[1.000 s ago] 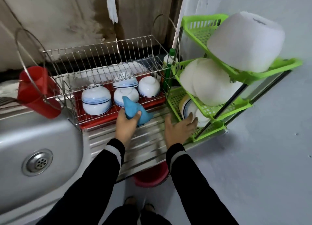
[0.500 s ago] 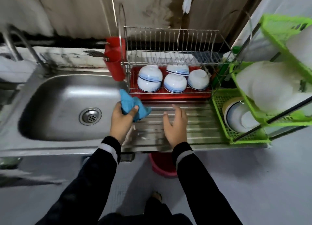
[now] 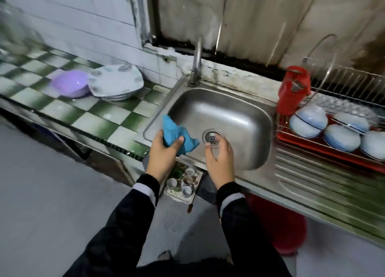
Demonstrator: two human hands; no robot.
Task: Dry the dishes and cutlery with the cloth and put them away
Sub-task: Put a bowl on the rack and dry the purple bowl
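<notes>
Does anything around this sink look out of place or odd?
The patterned plate sits tilted on the checkered counter, one edge overlapping the purple bowl. Dark stains run along the wall behind the tap.

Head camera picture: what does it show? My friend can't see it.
A person's left hand grips a crumpled blue cloth over a steel sink, and the empty right hand hovers beside it. Blue-and-white bowls sit upturned in a wire rack on the right; a purple bowl and pale plates lie on the green-checked counter at left.
</notes>
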